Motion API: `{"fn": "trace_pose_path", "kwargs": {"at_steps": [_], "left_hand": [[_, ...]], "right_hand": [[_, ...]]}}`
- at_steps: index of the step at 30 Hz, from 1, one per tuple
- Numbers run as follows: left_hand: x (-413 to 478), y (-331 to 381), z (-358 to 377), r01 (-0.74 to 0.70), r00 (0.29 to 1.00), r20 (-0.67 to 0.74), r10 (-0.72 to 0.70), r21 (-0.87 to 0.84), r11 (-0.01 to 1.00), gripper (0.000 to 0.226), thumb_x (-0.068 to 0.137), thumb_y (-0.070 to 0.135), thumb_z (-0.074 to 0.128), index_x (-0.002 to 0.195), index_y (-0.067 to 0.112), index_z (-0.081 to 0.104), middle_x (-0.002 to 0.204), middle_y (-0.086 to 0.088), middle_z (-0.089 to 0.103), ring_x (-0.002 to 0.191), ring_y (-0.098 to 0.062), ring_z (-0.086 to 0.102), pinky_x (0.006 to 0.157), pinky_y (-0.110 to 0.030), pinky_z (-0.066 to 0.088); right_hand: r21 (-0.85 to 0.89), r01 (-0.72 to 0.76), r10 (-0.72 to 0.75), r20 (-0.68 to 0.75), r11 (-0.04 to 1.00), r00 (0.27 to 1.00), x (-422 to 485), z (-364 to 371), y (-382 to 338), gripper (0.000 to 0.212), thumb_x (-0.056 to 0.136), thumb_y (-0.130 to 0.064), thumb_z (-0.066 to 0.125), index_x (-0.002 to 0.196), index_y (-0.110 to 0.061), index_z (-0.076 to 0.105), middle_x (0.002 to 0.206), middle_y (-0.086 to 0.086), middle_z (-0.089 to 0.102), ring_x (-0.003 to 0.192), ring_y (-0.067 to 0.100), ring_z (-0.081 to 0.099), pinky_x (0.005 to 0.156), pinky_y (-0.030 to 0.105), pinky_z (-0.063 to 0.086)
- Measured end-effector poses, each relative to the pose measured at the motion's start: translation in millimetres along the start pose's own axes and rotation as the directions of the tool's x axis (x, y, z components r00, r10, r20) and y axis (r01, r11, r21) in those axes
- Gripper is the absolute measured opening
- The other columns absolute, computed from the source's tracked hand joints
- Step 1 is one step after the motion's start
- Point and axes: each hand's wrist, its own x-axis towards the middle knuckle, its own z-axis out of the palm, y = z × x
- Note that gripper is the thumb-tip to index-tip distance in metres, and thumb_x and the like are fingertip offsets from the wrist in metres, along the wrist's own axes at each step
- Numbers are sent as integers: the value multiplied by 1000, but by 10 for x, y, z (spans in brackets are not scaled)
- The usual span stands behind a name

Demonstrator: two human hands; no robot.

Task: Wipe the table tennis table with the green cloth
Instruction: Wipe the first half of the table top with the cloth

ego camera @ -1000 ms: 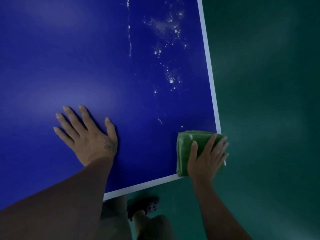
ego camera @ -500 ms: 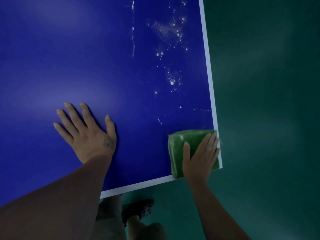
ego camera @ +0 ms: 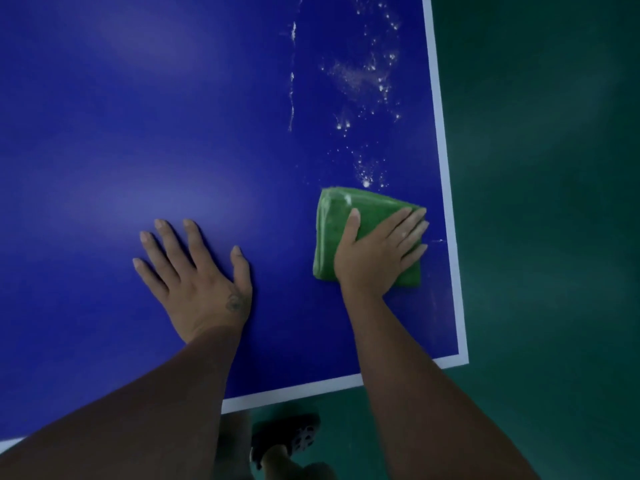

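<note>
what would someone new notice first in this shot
A folded green cloth sits under the right hand near the right edge of the blue table. Just beyond it, white specks are scattered over the surface. The left hand lies flat to the cloth's left.

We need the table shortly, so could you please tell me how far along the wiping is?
Done: the near right corner of the table looks largely clean. In hand: the right hand presses the folded green cloth flat below the nearest white specks. Remaining: those specks and a white streak farther up.
</note>
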Motion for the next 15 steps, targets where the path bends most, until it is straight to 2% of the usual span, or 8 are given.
{"fn": "trace_pose_path", "kwargs": {"at_steps": [2,6,11,15], "left_hand": [[-3,9,-14,4,1000,11,-4,-5,1000,83,107,62,32,172,11,20,181,-18,6,168,-38,-2,134,-62,2],[-8,14,-32,7,999,38,-7,-11,1000,83,107,61,32,172,11,20,181,-18,5,168,-38,-3,133,-63,2],[0,3,-19,13,999,39,-12,-20,1000,84,107,62,32,172,12,18,181,-17,4,168,-37,-4,133,-63,2],[6,-7,6,10,1000,21,-9,-19,1000,84,107,63,31,172,12,18,181,-17,5,168,-37,-3,134,-63,3]], "right_hand": [[10,8,-8,5,1000,1000,79,-13,-39,99,107,-73,20,171,1,4,182,19,-3,169,35,-1,134,63,8],[-22,150,-149,27,989,988,-327,-46,398,98,108,-75,20,173,-4,1,183,13,-4,169,31,-2,136,56,2],[-29,47,-45,52,998,998,-966,-76,1167,99,106,-76,18,173,-6,0,183,11,-5,169,32,-1,134,63,11],[-29,53,-52,33,998,998,-560,-111,1220,99,106,-74,21,172,-3,3,183,13,0,169,32,2,136,60,8]]}}
